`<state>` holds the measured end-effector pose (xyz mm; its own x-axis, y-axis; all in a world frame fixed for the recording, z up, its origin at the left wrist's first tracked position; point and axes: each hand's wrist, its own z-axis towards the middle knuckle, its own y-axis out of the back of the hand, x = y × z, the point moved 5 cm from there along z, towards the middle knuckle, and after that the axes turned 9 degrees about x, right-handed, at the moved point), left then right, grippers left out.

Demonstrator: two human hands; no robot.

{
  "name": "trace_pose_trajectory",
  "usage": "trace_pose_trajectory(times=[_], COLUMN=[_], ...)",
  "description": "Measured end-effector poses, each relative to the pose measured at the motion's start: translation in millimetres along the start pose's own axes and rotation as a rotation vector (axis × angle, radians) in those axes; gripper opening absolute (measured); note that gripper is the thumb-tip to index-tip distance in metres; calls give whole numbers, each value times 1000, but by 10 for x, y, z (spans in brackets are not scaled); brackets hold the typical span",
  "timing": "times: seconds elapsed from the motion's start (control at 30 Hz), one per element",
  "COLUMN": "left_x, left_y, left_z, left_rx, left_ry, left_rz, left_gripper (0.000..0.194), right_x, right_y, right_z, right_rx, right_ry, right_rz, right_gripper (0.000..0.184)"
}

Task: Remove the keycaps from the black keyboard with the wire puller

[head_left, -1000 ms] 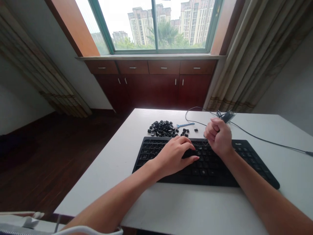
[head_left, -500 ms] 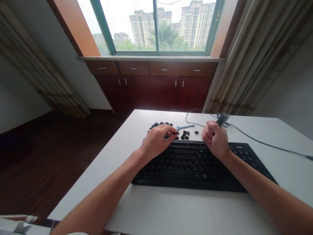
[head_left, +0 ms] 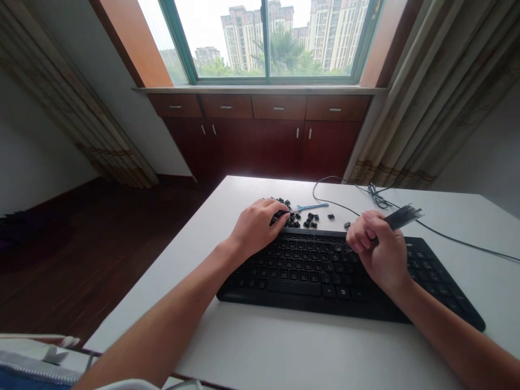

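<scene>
A black keyboard (head_left: 292,300) lies on the white table, with many bare key sockets on its left and middle. My left hand (head_left: 258,225) is at the pile of loose black keycaps (head_left: 286,202) behind the keyboard's back edge. Its thumb and fingers close on a keycap (head_left: 281,214), partly hidden by the fingers. My right hand (head_left: 379,244) is wrapped around a small dark brush (head_left: 402,218), above the right part of the keyboard. The bristles point up and to the right. Thin wire shows faintly below that fist.
A blue tool (head_left: 312,207) with a flat end lies behind the loose keycaps. One single keycap (head_left: 347,225) sits near my right hand. A thin cable (head_left: 459,240) with a bundled knot (head_left: 377,196) runs across the table's back right. Farther back stand red-brown cabinets (head_left: 276,149).
My right hand has moved right and toward me, and the brush leans more to the right. My left hand's fingers have come down onto the keycap pile. The view has shifted slightly.
</scene>
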<state>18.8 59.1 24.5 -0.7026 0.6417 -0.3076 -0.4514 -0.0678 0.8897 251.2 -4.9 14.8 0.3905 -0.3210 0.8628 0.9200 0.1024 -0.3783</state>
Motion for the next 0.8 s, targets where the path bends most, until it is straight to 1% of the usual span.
trace_pose_trajectory(times=[0.1, 0.27, 0.4, 0.53, 0.6, 0.67, 0.8], left_x=[-195, -492, -633, -724, -756, -776, -776], left_y=[17, -22, -44, -63, -88, -113, -126], left_z=[-36, -108, -154, -199, -227, -251, -267], left_rx=[-5, 55, 130, 240, 308, 353, 385], left_ry=[-137, -355, -484, -579, -615, -625, -562], left_rz=[22, 36, 82, 124, 107, 80, 30], left_gripper=[18, 20, 25, 35, 44, 58, 98], right_x=[-1, 6, 18, 23, 18, 12, 19], right_y=[10, 8, 36, 87, 108, 123, 123], right_z=[-9, -19, -18, -1, 10, 19, 21], right_rx=[7, -17, -83, -159, -179, -188, -188], right_ry=[19, 53, 61, 48, 33, 20, 49], right_rz=[-20, -34, -99, -194, -210, -221, -227], right_gripper=[37, 27, 21, 22, 22, 24, 26])
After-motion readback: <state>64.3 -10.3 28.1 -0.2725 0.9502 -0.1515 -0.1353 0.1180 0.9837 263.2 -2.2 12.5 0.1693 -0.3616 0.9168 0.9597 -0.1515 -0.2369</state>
